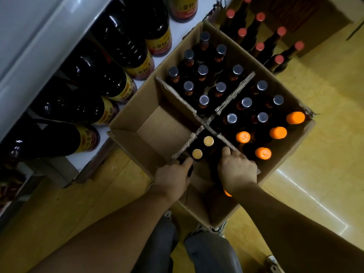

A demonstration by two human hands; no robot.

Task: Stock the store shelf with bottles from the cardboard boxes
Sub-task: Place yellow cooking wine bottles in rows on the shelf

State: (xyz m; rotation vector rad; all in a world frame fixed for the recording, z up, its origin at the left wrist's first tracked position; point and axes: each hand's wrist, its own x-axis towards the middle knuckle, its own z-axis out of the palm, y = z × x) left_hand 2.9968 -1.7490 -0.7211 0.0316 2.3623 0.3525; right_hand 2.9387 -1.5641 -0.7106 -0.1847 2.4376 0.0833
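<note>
While two yellow-capped bottles stand in the near compartment of the cardboard box, the left hand seems clenched round a dark bottle beside them; the right hand curls down just right of it, and I cannot tell its grasp.

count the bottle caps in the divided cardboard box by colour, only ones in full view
silver caps: 14
orange caps: 4
yellow caps: 2
total: 20
</note>
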